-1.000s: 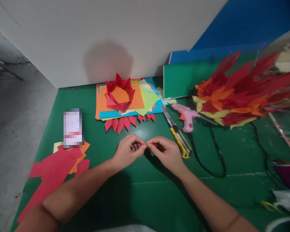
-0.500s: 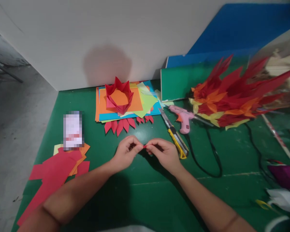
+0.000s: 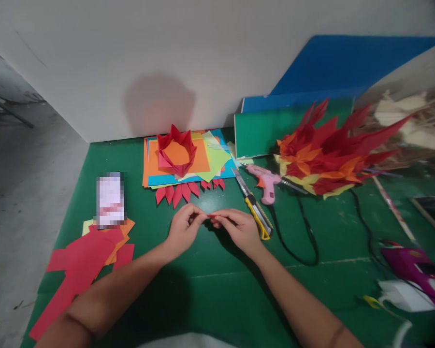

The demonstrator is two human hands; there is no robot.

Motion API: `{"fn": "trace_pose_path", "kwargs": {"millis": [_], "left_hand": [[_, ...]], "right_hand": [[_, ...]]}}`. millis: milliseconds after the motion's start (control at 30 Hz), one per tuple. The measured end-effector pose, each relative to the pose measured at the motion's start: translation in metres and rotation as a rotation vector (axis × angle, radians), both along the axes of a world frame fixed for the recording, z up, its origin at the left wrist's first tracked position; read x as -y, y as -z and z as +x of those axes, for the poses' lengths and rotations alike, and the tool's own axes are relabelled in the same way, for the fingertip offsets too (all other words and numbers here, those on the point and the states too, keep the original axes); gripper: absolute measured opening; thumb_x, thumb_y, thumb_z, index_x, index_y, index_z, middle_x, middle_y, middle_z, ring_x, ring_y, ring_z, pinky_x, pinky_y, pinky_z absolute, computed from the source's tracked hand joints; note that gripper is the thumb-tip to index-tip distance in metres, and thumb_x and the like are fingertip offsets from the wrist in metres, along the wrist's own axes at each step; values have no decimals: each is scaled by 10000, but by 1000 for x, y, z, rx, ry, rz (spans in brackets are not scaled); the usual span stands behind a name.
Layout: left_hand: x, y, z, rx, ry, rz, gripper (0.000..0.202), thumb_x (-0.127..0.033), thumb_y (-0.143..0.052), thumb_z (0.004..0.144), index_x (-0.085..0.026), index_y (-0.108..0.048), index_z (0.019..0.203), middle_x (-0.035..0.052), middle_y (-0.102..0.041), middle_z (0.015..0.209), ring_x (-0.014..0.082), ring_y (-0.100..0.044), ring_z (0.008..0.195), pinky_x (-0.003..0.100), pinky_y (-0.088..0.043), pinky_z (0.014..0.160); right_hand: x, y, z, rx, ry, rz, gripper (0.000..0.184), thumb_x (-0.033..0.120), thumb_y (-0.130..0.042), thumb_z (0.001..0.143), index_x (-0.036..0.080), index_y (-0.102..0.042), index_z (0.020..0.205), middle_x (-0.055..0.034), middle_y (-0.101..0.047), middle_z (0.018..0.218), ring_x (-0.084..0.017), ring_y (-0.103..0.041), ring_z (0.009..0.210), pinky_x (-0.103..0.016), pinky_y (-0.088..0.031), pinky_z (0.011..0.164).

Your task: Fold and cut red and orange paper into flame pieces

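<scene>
My left hand (image 3: 183, 228) and my right hand (image 3: 235, 228) meet over the green table (image 3: 217, 290), fingertips pinched together on a small red paper piece (image 3: 210, 216) held between them. Just beyond the hands lies a row of folded red paper petals (image 3: 177, 192). Behind those sits a stack of coloured paper sheets (image 3: 217, 157) with a red folded paper crown (image 3: 176, 150) on top. A yellow utility knife (image 3: 253, 208) lies right beside my right hand.
A pink glue gun (image 3: 265, 181) with a black cord (image 3: 304, 237) lies right of the knife. A large red, orange and yellow paper flower (image 3: 326, 152) fills the right side. Red and orange paper scraps (image 3: 83, 256) and a blurred card (image 3: 110, 200) lie left. White wall behind.
The view has shifted, so everything sits a little further left and lower in frame. Both hands stay pinched on the red piece, with only small finger movement.
</scene>
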State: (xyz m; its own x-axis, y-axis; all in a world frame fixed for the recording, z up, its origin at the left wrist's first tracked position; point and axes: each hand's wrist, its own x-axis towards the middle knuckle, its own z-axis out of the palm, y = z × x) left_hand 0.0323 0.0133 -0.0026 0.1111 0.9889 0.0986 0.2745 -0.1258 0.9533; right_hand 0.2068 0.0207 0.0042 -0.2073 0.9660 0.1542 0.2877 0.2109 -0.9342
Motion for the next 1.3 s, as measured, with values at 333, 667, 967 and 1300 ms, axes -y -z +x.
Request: {"fn": "trace_pose_path", "kwargs": {"millis": [333,667,967,1300], "left_hand": [[-1,-23,-5,-49,62,-149,215,-325,-538,858,-168,-553,711,-12,-560,676,115,-519,622,220,-406,579],[-18,-29,-48,-710,13,234,335,-317,-520,905,-196,-554,1215,113,-517,1332,279,-397,1294,462,-324,1064],[-20,-11,-37,-1101,89,158,555,-445,-505,899,-247,-412,1409,48,-331,1509,368,-199,1405,553,-221,1104],[-19,-6,-22,-1149,111,135,638,-530,-445,898,-275,-288,1461,29,-267,1528,353,-124,1430,653,-170,1085]], "right_hand": [[1,-15,3,-32,-35,-35,204,288,-542,877,190,-719,890,-28,-740,726,-149,-693,598,-269,-581,606],[-38,-6,39,912,223,450,360,116,-376,905,110,-679,1101,-140,-710,1067,-241,-683,948,-348,-528,813],[-53,10,22,1105,60,399,411,60,-341,880,11,-623,1175,-208,-643,1184,-271,-610,1098,-390,-465,941],[-54,4,3,1000,-35,363,471,331,-386,953,117,-483,1361,-163,-389,1464,-334,-373,1323,-460,-350,1057]]}}
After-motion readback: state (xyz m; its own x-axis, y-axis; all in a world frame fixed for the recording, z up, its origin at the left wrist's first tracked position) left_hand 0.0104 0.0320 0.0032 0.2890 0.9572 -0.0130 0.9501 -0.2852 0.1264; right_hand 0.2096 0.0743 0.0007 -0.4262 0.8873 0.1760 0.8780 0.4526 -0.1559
